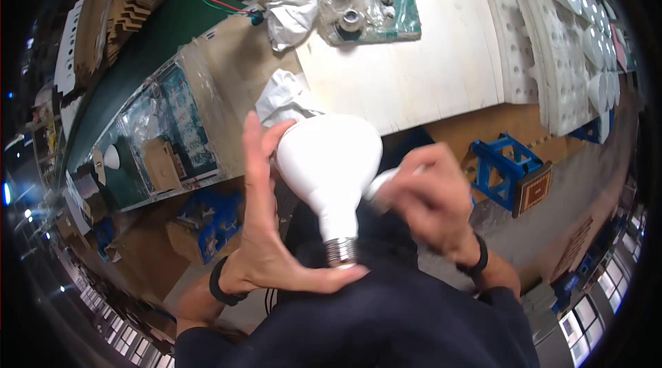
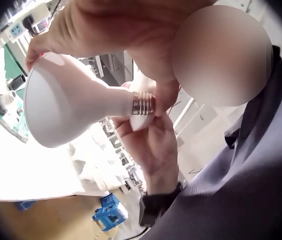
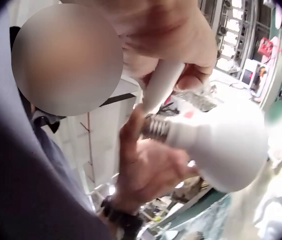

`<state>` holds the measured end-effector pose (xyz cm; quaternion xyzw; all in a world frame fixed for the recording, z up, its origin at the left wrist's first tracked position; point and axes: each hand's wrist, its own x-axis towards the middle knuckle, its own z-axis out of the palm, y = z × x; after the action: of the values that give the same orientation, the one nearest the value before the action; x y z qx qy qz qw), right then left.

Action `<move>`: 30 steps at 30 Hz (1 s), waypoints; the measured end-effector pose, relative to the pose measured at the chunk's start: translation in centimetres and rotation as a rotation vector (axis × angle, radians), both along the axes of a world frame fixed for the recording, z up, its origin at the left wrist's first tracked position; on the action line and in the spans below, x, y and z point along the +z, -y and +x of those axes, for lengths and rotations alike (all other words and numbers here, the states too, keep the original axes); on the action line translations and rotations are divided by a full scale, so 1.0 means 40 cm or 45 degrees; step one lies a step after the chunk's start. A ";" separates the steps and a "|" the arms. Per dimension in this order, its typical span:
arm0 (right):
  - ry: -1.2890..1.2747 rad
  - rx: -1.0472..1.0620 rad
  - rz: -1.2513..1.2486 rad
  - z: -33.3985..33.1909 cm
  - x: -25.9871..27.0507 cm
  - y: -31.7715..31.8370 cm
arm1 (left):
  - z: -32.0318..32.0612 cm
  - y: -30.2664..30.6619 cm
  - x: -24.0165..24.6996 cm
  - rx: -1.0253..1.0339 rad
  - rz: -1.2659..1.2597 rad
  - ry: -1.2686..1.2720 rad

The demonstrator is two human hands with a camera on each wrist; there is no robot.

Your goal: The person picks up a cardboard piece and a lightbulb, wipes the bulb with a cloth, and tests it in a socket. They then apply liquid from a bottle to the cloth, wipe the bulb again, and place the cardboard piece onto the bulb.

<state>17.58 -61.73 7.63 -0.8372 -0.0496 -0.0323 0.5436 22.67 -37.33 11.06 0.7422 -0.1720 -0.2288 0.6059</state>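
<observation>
A white reflector light bulb (image 1: 331,154) with a metal screw base is held in front of the body, its dome toward the bench. My left hand (image 1: 265,251) spans it lengthwise, thumb against the tip of the base and fingers at the dome's rim. Close on the other side, my right hand (image 1: 438,195) grips a smooth white tapered piece (image 3: 166,82). Most of that piece is hidden in the fingers, and I cannot tell its kind. Its exposed end lies beside the bulb's neck in the head view.
A socket fixture (image 1: 350,21) stands on a green board across the white-topped bench (image 1: 441,64). Crumpled white cloth or paper (image 1: 281,97) lies on the near edge. White foam trays (image 1: 548,57) lean at the right, with round white bulbs beyond. A blue stool (image 1: 507,171) stands below.
</observation>
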 end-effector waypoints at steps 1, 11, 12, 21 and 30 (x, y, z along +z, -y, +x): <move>-0.152 -0.257 0.105 -0.009 -0.077 0.026 | -0.002 -0.012 -0.006 0.065 -0.188 -0.049; 0.291 -0.515 -1.047 0.235 -0.525 0.165 | -0.067 -0.051 -0.062 0.274 -0.194 -0.145; 0.398 -0.442 -0.937 0.249 -0.516 0.095 | -0.074 -0.065 -0.061 0.335 -0.116 -0.103; 0.053 0.366 -0.154 0.259 -0.652 -0.313 | -0.086 -0.185 0.006 0.297 0.604 0.248; 0.214 0.909 0.170 0.168 -0.102 -0.312 | -0.050 -0.261 -0.106 0.119 -0.150 -0.130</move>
<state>24.31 -49.26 3.55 -0.7243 -0.3807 0.0874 0.5681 20.66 -26.90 6.82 0.7000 -0.1193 -0.2273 0.6664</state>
